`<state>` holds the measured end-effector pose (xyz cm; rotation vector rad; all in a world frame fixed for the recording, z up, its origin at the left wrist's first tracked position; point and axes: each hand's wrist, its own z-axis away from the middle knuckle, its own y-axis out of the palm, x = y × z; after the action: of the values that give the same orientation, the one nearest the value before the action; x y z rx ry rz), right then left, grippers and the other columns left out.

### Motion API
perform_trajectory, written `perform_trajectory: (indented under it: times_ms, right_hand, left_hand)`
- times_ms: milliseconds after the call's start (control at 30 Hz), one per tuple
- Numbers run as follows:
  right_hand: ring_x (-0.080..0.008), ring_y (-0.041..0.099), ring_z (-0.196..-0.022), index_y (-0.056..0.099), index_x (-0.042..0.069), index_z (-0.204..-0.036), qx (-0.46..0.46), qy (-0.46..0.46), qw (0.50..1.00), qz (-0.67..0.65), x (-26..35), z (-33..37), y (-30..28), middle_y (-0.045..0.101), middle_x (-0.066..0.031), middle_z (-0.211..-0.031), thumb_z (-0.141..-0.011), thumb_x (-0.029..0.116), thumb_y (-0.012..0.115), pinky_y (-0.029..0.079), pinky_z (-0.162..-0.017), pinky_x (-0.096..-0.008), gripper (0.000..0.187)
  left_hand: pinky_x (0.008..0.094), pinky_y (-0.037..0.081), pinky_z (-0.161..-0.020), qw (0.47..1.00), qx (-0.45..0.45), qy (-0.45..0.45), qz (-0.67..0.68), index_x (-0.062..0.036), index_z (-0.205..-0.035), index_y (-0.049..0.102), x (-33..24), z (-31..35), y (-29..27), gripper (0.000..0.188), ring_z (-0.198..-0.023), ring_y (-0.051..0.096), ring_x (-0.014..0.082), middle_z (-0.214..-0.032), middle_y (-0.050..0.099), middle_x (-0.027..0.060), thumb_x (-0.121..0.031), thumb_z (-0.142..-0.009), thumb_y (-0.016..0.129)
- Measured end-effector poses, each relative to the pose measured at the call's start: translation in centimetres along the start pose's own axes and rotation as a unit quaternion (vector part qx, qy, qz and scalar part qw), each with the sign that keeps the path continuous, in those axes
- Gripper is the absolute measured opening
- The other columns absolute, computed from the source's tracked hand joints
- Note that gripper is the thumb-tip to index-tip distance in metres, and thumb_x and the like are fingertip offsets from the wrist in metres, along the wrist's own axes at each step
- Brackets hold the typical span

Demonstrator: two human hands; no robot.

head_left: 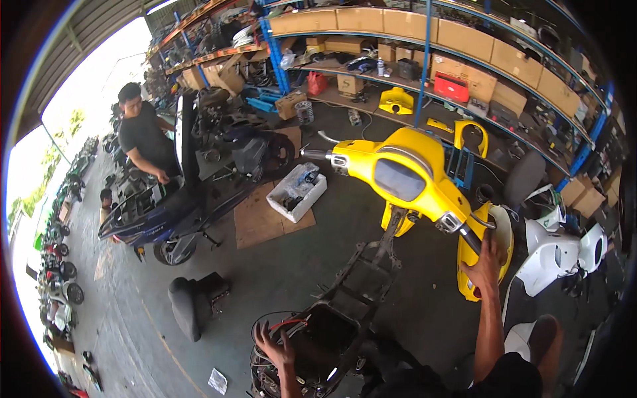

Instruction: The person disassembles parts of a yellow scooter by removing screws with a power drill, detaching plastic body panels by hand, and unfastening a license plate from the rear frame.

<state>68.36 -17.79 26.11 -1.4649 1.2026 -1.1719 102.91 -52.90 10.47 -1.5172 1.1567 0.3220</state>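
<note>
A part-stripped scooter stands in front of me, with a yellow handlebar cover [423,154] and a dark display set in it. My right hand [489,264] is closed around the outer end of the black right handlebar grip [470,237], just behind its lever. The left grip [314,153] is free. A bare dark metal frame [346,281] runs from the steering column back toward me. Over its near left side, by a red cable [290,323] and loose wiring, my left hand [275,346] is raised with fingers spread, holding nothing.
A person [147,136] works at a dark blue scooter [199,199] on the left. A white foam box [298,192] sits on cardboard; a black seat [189,302] lies on the floor. White body panels [552,257] are at right. Shelves with cardboard boxes [411,24] line the back.
</note>
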Motion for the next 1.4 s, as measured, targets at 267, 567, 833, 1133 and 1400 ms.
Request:
perform_trajectory:
  times_ms: [267, 567, 833, 1133, 1400]
  right_hand:
    - [-0.0333, 0.060, -0.104, 0.040, 0.006, -0.133, -0.083, 0.014, 0.995, -0.052, 1.2, -4.6, 3.1, 0.038, -0.0180, -0.141, -0.061, 0.021, 0.078, 0.054, -0.077, -0.0422, 0.083]
    - [-0.0294, 0.062, -0.087, 0.052, 0.005, -0.105, -0.040, -0.107, 0.992, -0.055, -0.3, -14.1, 0.9, 0.053, -0.0098, -0.101, -0.054, 0.012, 0.075, 0.052, -0.069, -0.0375, 0.057]
    - [-0.0317, 0.061, -0.097, 0.049, 0.004, -0.116, 0.006, -0.186, 0.982, -0.022, -0.1, -18.6, -1.1, 0.050, -0.0122, -0.122, -0.057, 0.016, 0.078, 0.052, -0.078, -0.0416, 0.067]
    - [-0.0278, 0.056, -0.112, 0.039, 0.013, -0.137, 0.020, -0.173, 0.985, -0.010, 4.0, -18.2, -1.0, 0.047, -0.0094, -0.133, -0.060, 0.020, 0.077, 0.051, -0.087, -0.0382, 0.086]
    - [-0.0278, 0.057, -0.110, 0.041, 0.013, -0.136, 0.026, -0.162, 0.986, 0.000, 4.0, -18.5, -1.1, 0.046, -0.0088, -0.135, -0.059, 0.018, 0.076, 0.051, -0.086, -0.0379, 0.084]
  left_hand:
    - [0.0496, 0.031, -0.104, 0.927, 0.165, 0.294, -0.164, -0.0125, -0.137, 0.035, -16.0, -25.3, 15.3, 0.076, -0.130, 0.031, 0.0374, -0.143, 0.032, 0.0153, -0.017, -0.071, 0.073]
    - [0.0439, 0.045, -0.085, 0.902, 0.177, 0.324, -0.223, -0.0016, -0.105, 0.059, -18.1, -32.8, 23.7, 0.041, -0.095, 0.059, 0.0388, -0.095, 0.064, 0.0196, -0.013, -0.069, 0.074]
    - [0.0497, 0.042, -0.092, 0.916, 0.195, 0.302, -0.180, -0.0075, -0.131, 0.038, -18.4, -29.4, 21.4, 0.083, -0.115, 0.044, 0.0396, -0.135, 0.039, 0.0152, -0.019, -0.060, 0.081]
    - [0.0461, 0.020, -0.110, 0.875, 0.250, 0.351, -0.219, -0.0095, -0.126, 0.049, -18.4, -31.7, 21.1, 0.080, -0.127, 0.039, 0.0300, -0.128, 0.050, 0.0117, -0.027, -0.054, 0.080]
    - [0.0439, 0.030, -0.098, 0.879, 0.287, 0.242, -0.294, -0.0097, -0.117, 0.053, -19.7, -31.0, 21.5, 0.062, -0.115, 0.045, 0.0277, -0.118, 0.052, 0.0113, -0.026, -0.062, 0.076]
